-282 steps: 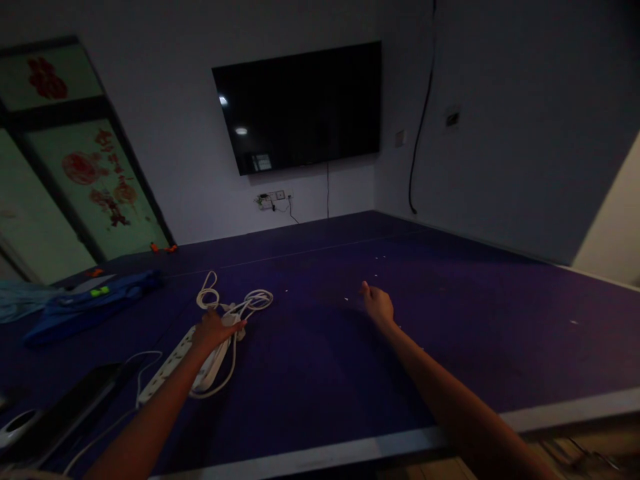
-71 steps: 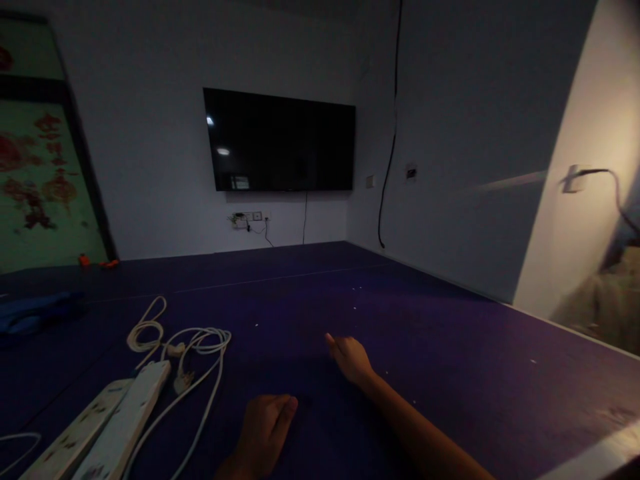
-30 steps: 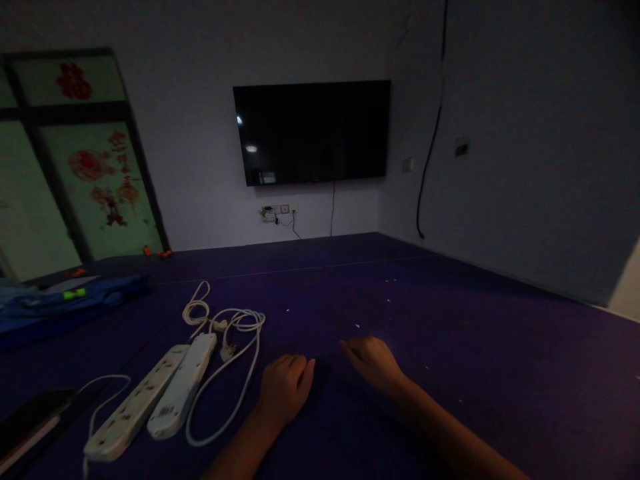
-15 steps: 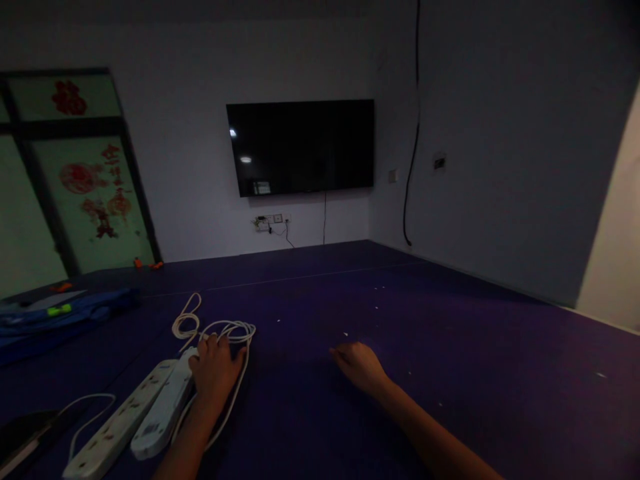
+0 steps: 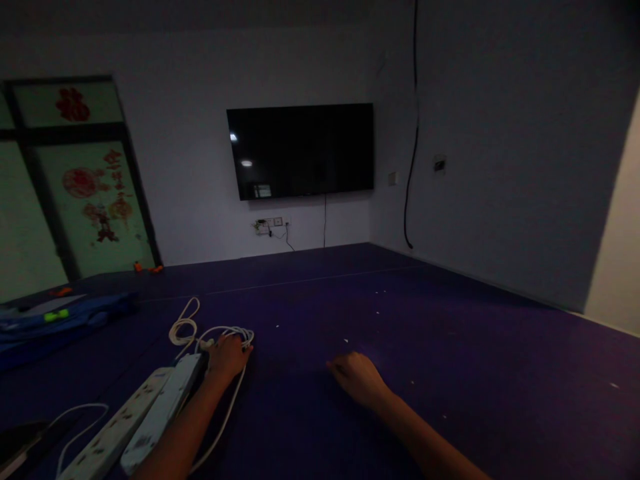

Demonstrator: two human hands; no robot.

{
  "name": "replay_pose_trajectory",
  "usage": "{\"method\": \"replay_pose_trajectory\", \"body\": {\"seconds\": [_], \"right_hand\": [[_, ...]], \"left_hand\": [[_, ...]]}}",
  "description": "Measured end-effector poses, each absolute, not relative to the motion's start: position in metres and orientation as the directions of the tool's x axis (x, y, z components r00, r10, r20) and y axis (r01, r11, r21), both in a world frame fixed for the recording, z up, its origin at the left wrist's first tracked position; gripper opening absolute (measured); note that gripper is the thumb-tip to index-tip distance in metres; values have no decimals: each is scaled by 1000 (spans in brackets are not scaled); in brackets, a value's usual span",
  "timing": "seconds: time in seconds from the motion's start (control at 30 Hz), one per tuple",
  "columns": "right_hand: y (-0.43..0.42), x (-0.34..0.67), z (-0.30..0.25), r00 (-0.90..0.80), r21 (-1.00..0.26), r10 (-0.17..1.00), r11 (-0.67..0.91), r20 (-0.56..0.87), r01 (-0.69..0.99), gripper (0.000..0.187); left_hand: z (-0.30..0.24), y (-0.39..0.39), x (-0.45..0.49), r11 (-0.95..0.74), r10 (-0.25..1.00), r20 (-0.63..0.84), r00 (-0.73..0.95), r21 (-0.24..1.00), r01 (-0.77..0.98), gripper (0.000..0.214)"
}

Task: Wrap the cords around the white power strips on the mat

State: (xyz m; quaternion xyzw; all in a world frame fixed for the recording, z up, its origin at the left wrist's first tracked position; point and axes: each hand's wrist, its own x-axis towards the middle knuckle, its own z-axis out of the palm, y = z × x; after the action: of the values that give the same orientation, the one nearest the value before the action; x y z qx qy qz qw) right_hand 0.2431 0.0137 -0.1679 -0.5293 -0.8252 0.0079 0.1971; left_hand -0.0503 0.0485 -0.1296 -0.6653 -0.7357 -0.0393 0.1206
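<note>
My left hand (image 5: 227, 357) is closed over the bundled white cable (image 5: 235, 330), just past the end of the nearer power strip. Its fingertips are partly hidden among the loops. Two white power strips lie side by side at lower left: a socketed one (image 5: 117, 427) and a smoother one (image 5: 163, 410), partly behind my left forearm. Low over the purple surface (image 5: 290, 400), my right hand (image 5: 359, 379) has its fingers curled together; whatever they may hold is hidden. A small white scrap (image 5: 346, 341) lies just beyond it.
Another cable coil (image 5: 184, 328) lies beyond the strips. Blue cloth (image 5: 95, 312) with a bright green item (image 5: 57, 315) is at far left, near small orange objects (image 5: 156, 269). More white scraps dot the right side. A television (image 5: 305, 150) hangs on the wall.
My left hand has moved slightly right and off the power strip's end, closing on the cable bundle. My right hand stays curled in nearly the same place. The view has tilted slightly.
</note>
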Motion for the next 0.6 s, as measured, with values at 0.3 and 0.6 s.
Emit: {"method": "replay_pose_trajectory", "body": {"seconds": [0.3,0.6], "right_hand": [[14,243,-168,-353,-195,882,423,312,885,39],[12,243,-162,-368,-182,878,434,307,882,42]], "left_hand": [[-130,58,-35,76,972,230,-43,-137,988,27],[-127,58,-16,119,946,307,-99,-47,992,30]]}}
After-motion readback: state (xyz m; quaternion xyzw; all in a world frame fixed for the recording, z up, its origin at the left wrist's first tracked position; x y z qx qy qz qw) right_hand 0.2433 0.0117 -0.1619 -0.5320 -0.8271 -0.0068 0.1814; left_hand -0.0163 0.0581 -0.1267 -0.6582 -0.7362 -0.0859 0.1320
